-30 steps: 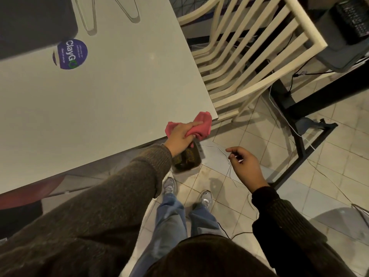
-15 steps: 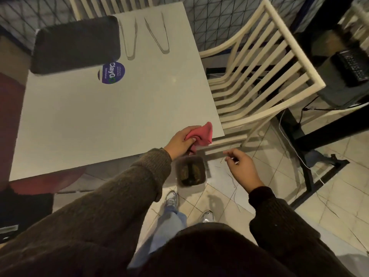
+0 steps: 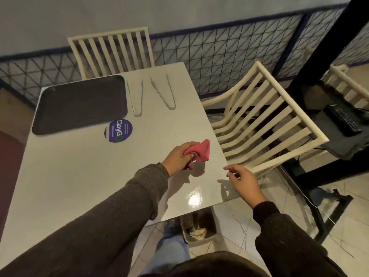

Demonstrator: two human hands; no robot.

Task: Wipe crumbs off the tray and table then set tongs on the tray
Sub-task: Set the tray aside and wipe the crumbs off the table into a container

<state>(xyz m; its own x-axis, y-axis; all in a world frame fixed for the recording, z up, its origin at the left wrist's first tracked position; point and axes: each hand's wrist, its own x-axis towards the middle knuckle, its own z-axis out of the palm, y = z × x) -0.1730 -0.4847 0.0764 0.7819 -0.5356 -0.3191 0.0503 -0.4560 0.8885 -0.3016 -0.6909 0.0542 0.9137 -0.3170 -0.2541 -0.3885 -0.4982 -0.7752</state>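
Observation:
My left hand [image 3: 178,157] grips a bunched pink cloth [image 3: 200,150] just above the white table [image 3: 79,176], near its right edge. My right hand [image 3: 242,181] hovers over the table's near right corner, fingers loosely curled and holding nothing. A dark empty tray [image 3: 79,103] lies at the far left of the table. Two metal tongs lie on the table right of the tray: one pair [image 3: 136,97] beside it, the other pair [image 3: 165,93] further right.
A round purple sticker [image 3: 118,130] is on the table below the tray. Cream slatted chairs stand at the far end [image 3: 111,50] and the right side [image 3: 265,124]. A small bin [image 3: 198,226] sits on the tiled floor under the table's near edge.
The view has tilted up to take in the whole table. My left hand has carried the cloth from the table's corner edge back over the tabletop. My right hand rose to the corner.

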